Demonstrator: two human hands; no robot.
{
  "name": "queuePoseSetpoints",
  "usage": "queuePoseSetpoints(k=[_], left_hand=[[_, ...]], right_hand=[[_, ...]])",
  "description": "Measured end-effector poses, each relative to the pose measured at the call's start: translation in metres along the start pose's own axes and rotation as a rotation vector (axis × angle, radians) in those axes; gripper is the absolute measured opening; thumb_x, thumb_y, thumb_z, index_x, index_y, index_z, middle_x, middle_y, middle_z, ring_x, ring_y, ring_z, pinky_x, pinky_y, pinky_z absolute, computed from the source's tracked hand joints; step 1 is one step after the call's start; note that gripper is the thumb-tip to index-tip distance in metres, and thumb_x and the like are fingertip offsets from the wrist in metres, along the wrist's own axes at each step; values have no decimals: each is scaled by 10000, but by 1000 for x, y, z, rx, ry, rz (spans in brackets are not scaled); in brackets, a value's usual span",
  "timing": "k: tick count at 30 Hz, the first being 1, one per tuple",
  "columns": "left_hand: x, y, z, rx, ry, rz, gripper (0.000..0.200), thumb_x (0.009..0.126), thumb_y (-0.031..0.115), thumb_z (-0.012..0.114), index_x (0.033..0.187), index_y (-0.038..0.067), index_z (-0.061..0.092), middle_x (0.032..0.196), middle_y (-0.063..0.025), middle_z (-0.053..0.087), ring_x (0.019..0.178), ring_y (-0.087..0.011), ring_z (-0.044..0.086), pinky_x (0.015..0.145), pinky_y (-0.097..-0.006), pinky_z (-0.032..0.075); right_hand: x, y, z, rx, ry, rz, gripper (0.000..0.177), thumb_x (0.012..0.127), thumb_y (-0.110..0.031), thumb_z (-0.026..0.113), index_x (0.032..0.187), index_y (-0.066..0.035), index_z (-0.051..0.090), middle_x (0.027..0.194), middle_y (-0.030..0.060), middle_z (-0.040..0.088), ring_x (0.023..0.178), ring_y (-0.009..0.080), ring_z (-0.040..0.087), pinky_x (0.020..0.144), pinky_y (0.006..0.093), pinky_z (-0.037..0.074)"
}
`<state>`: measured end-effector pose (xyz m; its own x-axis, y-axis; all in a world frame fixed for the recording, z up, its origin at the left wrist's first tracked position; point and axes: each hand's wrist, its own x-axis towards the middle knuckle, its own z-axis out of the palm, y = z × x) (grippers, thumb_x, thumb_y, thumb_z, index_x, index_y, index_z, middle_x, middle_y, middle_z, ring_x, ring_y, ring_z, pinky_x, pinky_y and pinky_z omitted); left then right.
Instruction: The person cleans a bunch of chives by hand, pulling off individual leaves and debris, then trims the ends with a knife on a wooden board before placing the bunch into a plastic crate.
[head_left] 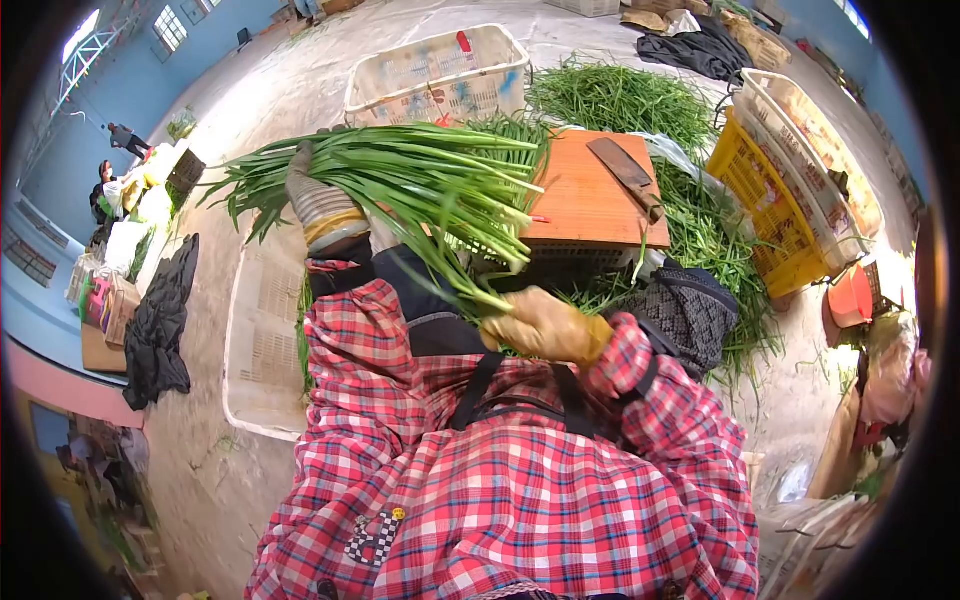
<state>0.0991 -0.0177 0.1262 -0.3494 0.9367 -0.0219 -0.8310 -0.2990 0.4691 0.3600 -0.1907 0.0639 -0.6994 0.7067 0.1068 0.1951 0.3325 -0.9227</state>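
Observation:
A large bunch of garlic chives, long flat green leaves with pale stem ends, lies across my left hand. That hand wears a grey knitted glove and is closed around the leafy part, stem ends pointing right. Close to my lap, my right hand in a yellowish glove is closed at the pale end of a few stalks hanging lower than the bunch. Just beyond, an orange-brown board bears a cleaver with a dark blade. The stem tips overlap the board's left edge in this view.
More loose chives are heaped behind and right of the board. A white crate stands ahead, another white crate at left. Yellow crate and orange bucket stand right. Two people are far left near a black sheet.

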Motion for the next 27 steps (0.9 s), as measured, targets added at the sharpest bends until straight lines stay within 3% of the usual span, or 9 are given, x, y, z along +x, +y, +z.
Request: queuePoseSetpoints(k=[4,7,10,11,16,17,21,26,27], left_hand=[[29,23,-27,116,-80,47,359,889,192,496,1114,-86,537,1128,-279,581,1032,-411,572,951,-544,445],[42,31,-31,33,-1,92,366,906,192,493,1136,-91,530,1138,-276,576,1038,-407,571,955,-518,452],[24,26,-20,53,26,77,362,914,175,475,1151,-94,523,1147,-274,572,1042,-403,569,958,-514,449],[15,23,-14,68,37,67,361,914,171,473,1155,-94,522,1150,-271,572,1045,-402,568,957,-514,448],[4,14,-10,34,60,38,359,905,172,486,1155,-81,538,1164,-263,569,1076,-396,555,965,-516,437],[2,13,-12,50,67,51,357,904,171,489,1155,-76,544,1177,-267,563,1094,-395,545,982,-516,424],[6,18,-18,40,70,66,378,920,186,470,1182,-79,529,1218,-266,542,1119,-396,529,1004,-521,398],[17,19,-32,-17,43,68,384,921,192,473,1188,-79,523,1230,-258,537,1141,-383,514,1015,-525,383],[18,20,-33,-36,20,34,344,911,210,490,1121,-56,551,1139,-229,581,1052,-364,559,953,-509,435]], right_hand=[[-65,71,1,-587,-147,309,267,865,-260,549,1069,-97,606,788,125,641,770,300,636,710,426,487],[-76,83,-13,-980,-351,884,741,740,-318,683,1390,-177,357,1284,110,511,1169,274,507,909,509,409],[-51,111,-20,-328,127,98,1026,697,-363,760,1455,-23,159,1433,226,319,1331,349,323,1076,423,307],[-29,72,-20,163,152,155,1095,704,-415,771,1462,-1,98,1476,230,247,1359,341,275,1096,421,269],[42,65,6,717,327,-93,983,749,-448,750,1438,-2,208,1291,174,489,1179,235,479,993,347,373],[43,72,13,847,312,-99,687,853,-386,661,1353,-1,391,950,57,620,832,120,574,757,244,450],[8,42,-6,449,190,-1,338,984,-232,414,1157,-9,598,608,-27,500,484,52,399,474,217,340],[-52,86,-22,-12,102,315,367,927,-234,482,1214,-16,555,615,73,609,512,161,582,531,298,472],[-59,72,-26,-465,-13,426,522,873,-263,547,1333,-40,444,886,171,668,808,306,659,750,377,513]])
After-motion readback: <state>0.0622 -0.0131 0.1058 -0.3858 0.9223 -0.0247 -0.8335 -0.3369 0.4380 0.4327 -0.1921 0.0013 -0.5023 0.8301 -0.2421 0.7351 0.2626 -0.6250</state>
